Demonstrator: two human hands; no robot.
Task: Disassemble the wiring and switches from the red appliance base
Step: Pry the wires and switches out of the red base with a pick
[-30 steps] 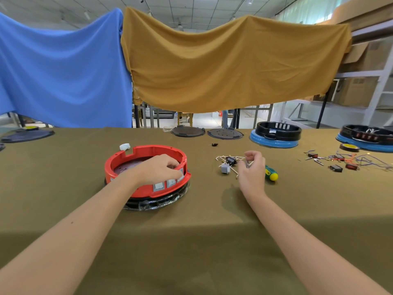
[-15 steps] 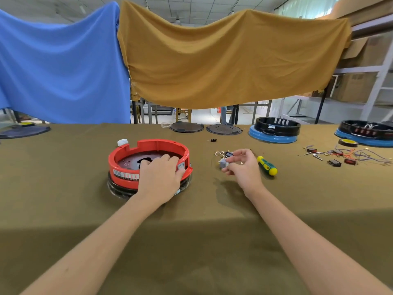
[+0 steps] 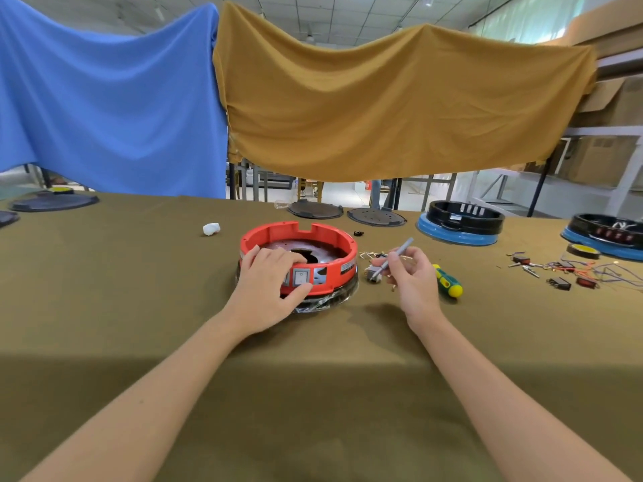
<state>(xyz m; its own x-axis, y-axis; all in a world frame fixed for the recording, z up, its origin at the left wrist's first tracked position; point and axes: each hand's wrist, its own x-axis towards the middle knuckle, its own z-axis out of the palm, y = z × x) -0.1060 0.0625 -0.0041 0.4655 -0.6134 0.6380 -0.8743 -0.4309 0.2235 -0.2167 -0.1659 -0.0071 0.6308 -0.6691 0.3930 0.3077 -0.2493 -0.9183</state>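
Note:
The round red appliance base (image 3: pixel 334 238) sits on the olive-covered table (image 3: pixel 139 290), its front panel with grey rocker switches (image 3: pixel 301 276) facing me. My left hand (image 3: pixel 268 280) grips the base's near rim, fingers inside, thumb below the switches. To the right, my right hand (image 3: pixel 410 276) pinches a thin grey rod-like tool (image 3: pixel 400 253) that slants up and to the right. A small grey switch with pale wires (image 3: pixel 373 273) lies on the cloth just left of that hand.
A green-and-yellow screwdriver (image 3: pixel 449 281) lies right of my right hand. Loose switches and wires (image 3: pixel 563 273) are scattered further right. Two black-and-blue bases (image 3: pixel 462 224) stand at the back right, two dark discs (image 3: pixel 375 217) behind, and a white wad (image 3: pixel 211 228) at the left.
The red base has been turned, so its switch panel faces me. My right hand left the removed wiring on the cloth and now holds the thin grey tool.

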